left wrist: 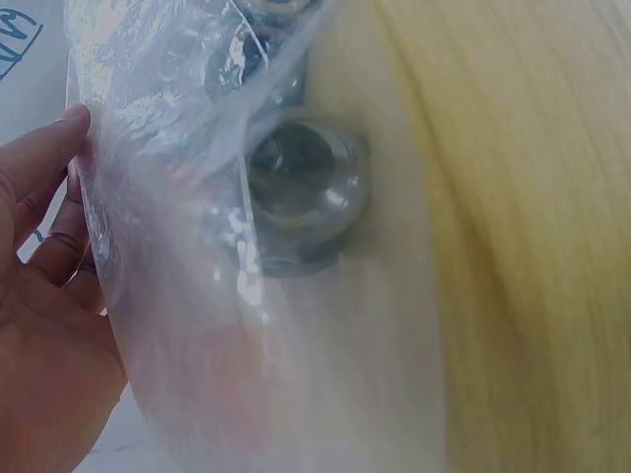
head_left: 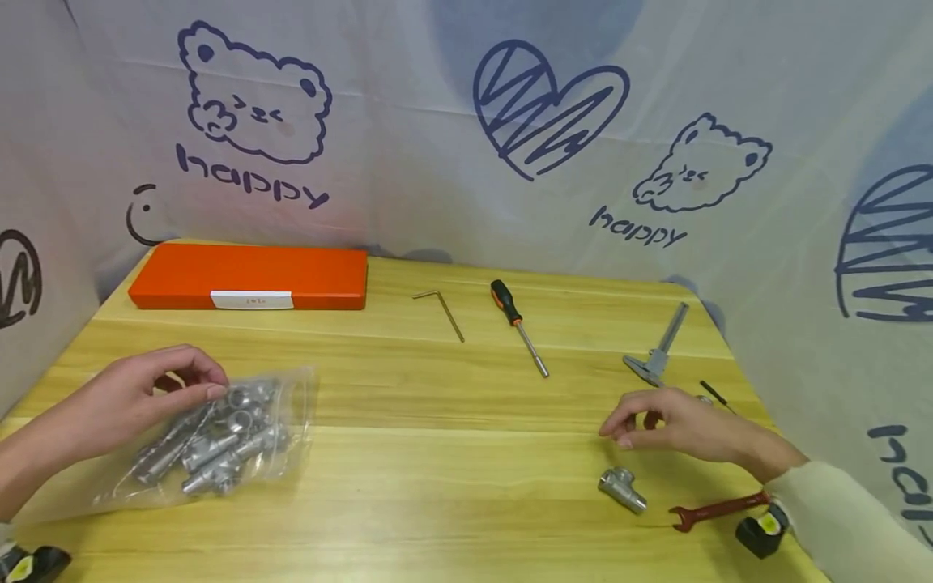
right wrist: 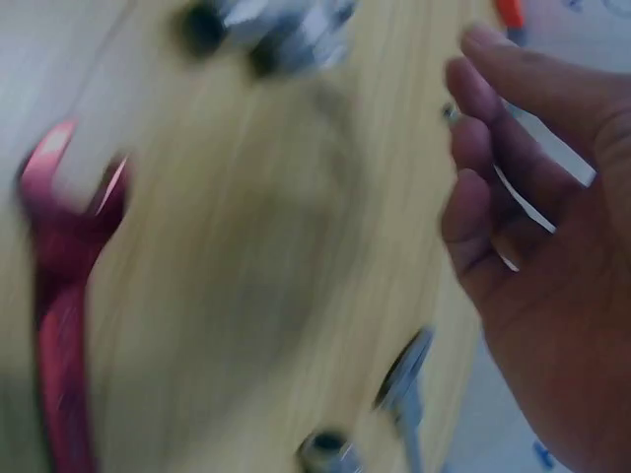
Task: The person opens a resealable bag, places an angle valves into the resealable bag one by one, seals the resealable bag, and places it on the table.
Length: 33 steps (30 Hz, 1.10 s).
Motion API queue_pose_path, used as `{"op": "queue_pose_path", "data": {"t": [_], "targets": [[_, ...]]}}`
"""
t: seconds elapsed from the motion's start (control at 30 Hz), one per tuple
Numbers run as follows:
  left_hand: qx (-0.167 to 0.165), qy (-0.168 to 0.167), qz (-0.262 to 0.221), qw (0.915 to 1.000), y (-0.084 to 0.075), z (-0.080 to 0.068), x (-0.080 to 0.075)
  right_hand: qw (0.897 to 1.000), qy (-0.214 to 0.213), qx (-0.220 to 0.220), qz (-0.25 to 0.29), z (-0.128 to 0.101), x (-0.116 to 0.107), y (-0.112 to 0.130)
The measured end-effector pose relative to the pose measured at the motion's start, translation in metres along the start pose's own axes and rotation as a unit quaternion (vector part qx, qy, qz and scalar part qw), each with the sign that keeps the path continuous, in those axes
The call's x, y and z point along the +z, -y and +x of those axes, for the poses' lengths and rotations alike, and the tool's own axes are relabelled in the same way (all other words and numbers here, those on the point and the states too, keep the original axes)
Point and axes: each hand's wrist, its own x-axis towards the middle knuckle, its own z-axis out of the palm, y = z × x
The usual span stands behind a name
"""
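Observation:
My left hand [head_left: 156, 393] pinches the edge of a clear plastic bag [head_left: 295, 405] on the left of the table. Inside the bag lie several shiny metal pipe fittings [head_left: 219, 453]. The left wrist view shows the thumb against the film and the round mouth of one fitting [left wrist: 308, 182] through it. On the right, my right hand [head_left: 678, 425] hovers with loosely curled fingers and holds nothing. A single metal tee-shaped fitting [head_left: 622, 490] lies just in front of it. Nearby, partly under the right forearm, is a red open-end wrench [head_left: 717, 510].
An orange case [head_left: 251, 275] with a white label lies at the back left. Along the back are an L-shaped hex key [head_left: 448, 314] and a screwdriver [head_left: 519, 325]. A caliper [head_left: 659, 352] and a thin black tool [head_left: 714, 393] lie at the right. Printed cloth walls surround the table.

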Motion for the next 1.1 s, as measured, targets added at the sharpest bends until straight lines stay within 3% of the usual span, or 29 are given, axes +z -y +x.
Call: {"op": "queue_pose_path", "data": {"t": [0.27, 0.5, 0.63, 0.87, 1.1], "targets": [[-0.008, 0.006, 0.002, 0.9999, 0.000, 0.001, -0.001, 0.993, 0.091, -0.035, 0.067, -0.012, 0.004, -0.039], [-0.003, 0.005, 0.001, 1.0000, -0.001, 0.001, -0.002, 0.986, 0.114, -0.057, 0.104, -0.010, 0.010, -0.044], [-0.001, -0.001, 0.001, 1.0000, -0.001, 0.001, -0.002, 0.984, 0.130, -0.044, 0.116, -0.008, 0.012, -0.042], [-0.007, 0.007, 0.000, 1.0000, -0.001, 0.002, -0.001, 0.986, 0.132, -0.020, 0.096, -0.003, 0.012, -0.035], [-0.005, 0.006, -0.001, 1.0000, -0.001, 0.001, -0.002, 0.996, 0.083, -0.013, 0.028, 0.008, 0.012, -0.026]]}}
